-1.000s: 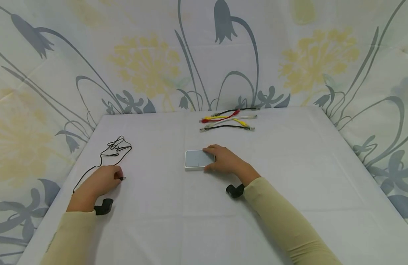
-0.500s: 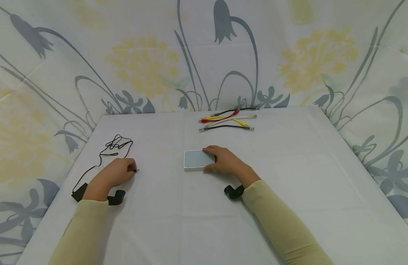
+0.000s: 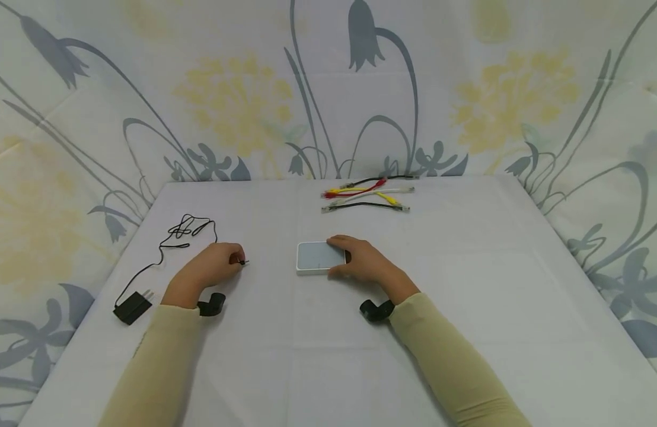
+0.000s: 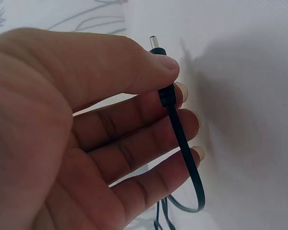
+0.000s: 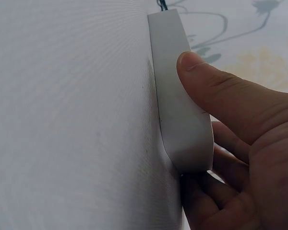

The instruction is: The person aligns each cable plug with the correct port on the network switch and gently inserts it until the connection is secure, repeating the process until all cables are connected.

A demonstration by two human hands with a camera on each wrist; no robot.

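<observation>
Between thumb and fingers my left hand (image 3: 216, 265) pinches the black barrel plug (image 4: 165, 93) of a power adapter, its metal tip pointing away from the hand. From the plug a thin black cord (image 3: 160, 252) runs back in loose loops to the adapter block (image 3: 133, 308), which lies on the table left of the forearm with its prongs showing. My right hand (image 3: 363, 261) grips the right end of a flat white box-shaped device (image 3: 320, 259) with a grey top. In the right wrist view the thumb lies along the device's white side (image 5: 175, 86); the device rests on the table.
Several short network cables, among them a red cable (image 3: 355, 191), a yellow cable (image 3: 389, 198) and a black cable (image 3: 366, 204), lie at the table's back. A white cloth covers the table (image 3: 494, 267). Flower-patterned fabric (image 3: 328, 89) hangs behind and at both sides.
The left hand has moved right and slightly away from me, carrying the plug toward the white device. This uncovers the adapter block. The right hand and device have stayed in place.
</observation>
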